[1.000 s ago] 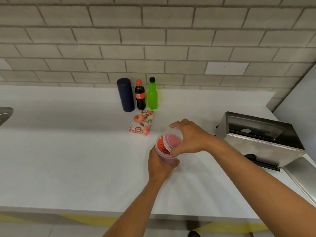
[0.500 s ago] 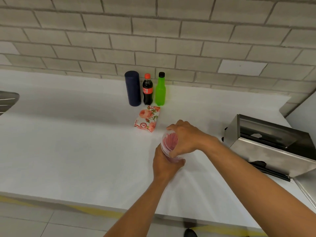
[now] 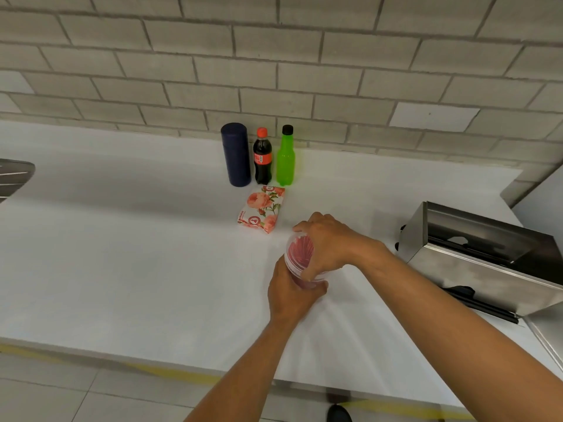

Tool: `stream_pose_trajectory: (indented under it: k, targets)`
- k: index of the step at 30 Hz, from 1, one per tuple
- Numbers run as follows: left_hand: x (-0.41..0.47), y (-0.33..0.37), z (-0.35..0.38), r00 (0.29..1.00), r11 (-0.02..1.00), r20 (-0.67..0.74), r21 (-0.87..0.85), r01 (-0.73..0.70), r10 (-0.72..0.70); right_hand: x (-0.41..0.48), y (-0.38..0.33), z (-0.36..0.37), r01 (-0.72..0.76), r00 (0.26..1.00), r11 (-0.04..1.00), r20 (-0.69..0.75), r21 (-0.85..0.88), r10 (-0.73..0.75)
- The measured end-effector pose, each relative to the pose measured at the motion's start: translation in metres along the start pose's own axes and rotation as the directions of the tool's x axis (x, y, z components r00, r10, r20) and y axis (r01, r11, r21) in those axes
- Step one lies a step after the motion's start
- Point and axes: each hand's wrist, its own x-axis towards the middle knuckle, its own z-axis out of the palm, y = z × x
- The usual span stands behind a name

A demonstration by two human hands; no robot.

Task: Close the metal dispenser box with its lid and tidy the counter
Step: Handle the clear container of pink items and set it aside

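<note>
A clear plastic container [image 3: 298, 254] filled with red sticks stands on the white counter [image 3: 137, 254]. My left hand [image 3: 289, 293] grips its body from below. My right hand [image 3: 330, 243] covers its top with the fingers curled around the rim. The metal dispenser box [image 3: 484, 263] sits at the right with its top open; a dark handle shows at its front. A flat metal lid [image 3: 548, 339] lies at the right edge beside it.
Against the brick wall stand a dark blue cylinder [image 3: 236, 155], a cola bottle [image 3: 262, 156] and a green bottle [image 3: 285, 156]. A floral napkin pack [image 3: 262, 208] lies in front of them. A metal object [image 3: 13, 179] pokes in at the left edge.
My right hand has settled further over the container's top, hiding more of the red contents. The view has shifted slightly; both hands stay on the container.
</note>
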Motion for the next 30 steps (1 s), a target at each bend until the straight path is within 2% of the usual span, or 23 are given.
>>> stream_pose_trajectory:
  k: [7,20,26,30]
  targets:
    - [-0.001,-0.001,0.002,0.999,0.999,-0.010,-0.035,-0.032,0.032,0.001,0.004,0.001,0.003,0.999,0.999,0.033,-0.041,-0.001]
    - [-0.004,-0.001,0.003,1.000,0.997,-0.017,-0.075,-0.018,0.017,-0.002,-0.007,0.008,-0.063,0.991,0.989,-0.126,-0.136,0.045]
    - [-0.004,0.001,0.003,1.000,1.000,-0.023,-0.026,-0.011,0.011,0.000,-0.012,0.007,-0.133,0.980,0.982,-0.167,-0.136,0.110]
    - [-0.003,0.004,0.001,1.000,1.000,-0.023,-0.012,-0.010,0.009,-0.001,-0.014,0.002,-0.141,0.987,0.975,-0.103,-0.172,0.125]
